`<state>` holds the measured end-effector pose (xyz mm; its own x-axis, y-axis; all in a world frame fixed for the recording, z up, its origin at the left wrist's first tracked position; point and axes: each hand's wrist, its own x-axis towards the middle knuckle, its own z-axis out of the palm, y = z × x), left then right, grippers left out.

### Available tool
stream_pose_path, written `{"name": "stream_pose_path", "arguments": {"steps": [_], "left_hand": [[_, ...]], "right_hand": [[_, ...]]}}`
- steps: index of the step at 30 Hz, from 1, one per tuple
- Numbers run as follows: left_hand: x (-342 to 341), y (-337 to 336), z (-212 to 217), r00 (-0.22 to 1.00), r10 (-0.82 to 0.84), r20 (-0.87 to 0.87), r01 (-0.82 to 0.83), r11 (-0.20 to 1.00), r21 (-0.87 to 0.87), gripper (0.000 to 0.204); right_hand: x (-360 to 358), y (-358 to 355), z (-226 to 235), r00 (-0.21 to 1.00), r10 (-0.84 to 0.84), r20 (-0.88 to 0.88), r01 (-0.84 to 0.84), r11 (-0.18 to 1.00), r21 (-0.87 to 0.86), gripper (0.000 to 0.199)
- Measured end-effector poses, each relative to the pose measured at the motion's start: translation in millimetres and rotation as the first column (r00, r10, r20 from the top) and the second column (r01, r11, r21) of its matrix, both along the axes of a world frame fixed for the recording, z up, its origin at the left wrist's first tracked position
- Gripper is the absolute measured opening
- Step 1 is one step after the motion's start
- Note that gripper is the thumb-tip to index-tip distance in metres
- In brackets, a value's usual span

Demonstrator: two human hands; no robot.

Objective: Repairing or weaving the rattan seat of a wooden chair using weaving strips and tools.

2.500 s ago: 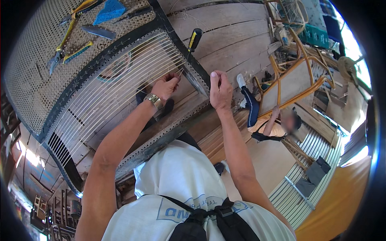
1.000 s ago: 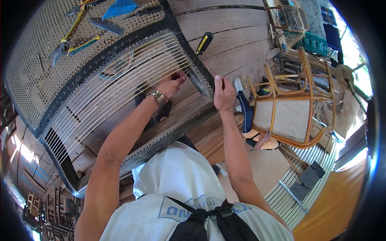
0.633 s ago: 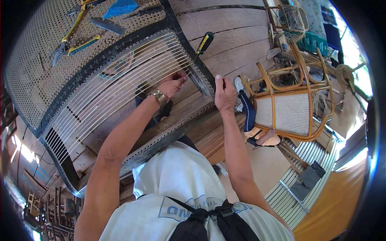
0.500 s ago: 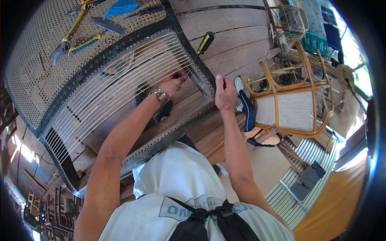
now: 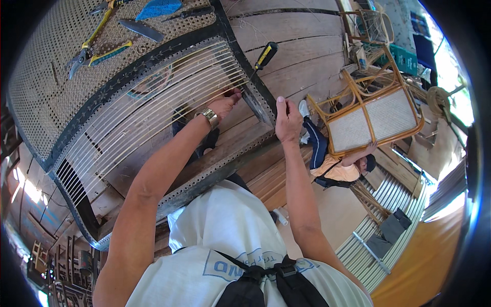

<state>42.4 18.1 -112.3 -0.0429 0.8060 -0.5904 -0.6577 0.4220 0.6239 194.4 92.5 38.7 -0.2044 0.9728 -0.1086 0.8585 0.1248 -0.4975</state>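
Note:
A dark wooden frame (image 5: 207, 167) with a row of small holes lies across my lap. Pale cane strands (image 5: 134, 123) run side by side over its opening. My left hand (image 5: 224, 106), with a watch on the wrist, reaches into the opening by the right rail. Its fingertips are pinched together under the last strands; what is between them is too small to make out. My right hand (image 5: 289, 122) is at the frame's outer right corner, thumb up and fingers curled. Whatever those fingers hold is hidden. A yellow-black handled screwdriver (image 5: 266, 55) stands at the right rail.
On the woven cane panel (image 5: 38, 102) lie pruning shears (image 5: 82, 57), a knife blade (image 5: 141, 30), a yellow-green handled tool (image 5: 110, 53) and a blue cloth (image 5: 158, 8). At the right, another person (image 5: 335, 166) handles a rattan chair (image 5: 368, 123). Metal pipes (image 5: 376, 245) lie beyond.
The other person's rattan chair has tilted and shifted up, and more of that person shows. My left hand has moved slightly right; my right hand stays almost in place.

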Motion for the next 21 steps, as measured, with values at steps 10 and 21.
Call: {"name": "stream_pose_path", "arguments": {"steps": [10,21], "left_hand": [[0.7,-5.8,-5.3,0.998,0.027,0.052,-0.029,0.999,0.026,0.021],[-0.4,-6.0,0.8,0.996,0.074,-0.048,-0.07,0.995,0.071,0.016]], "right_hand": [[1.0,1.0,-1.4,1.0,-0.009,-0.006,0.008,1.0,-0.025,0.041],[-1.7,0.1,2.7,0.999,-0.033,0.018,0.034,0.998,-0.053,0.043]]}}
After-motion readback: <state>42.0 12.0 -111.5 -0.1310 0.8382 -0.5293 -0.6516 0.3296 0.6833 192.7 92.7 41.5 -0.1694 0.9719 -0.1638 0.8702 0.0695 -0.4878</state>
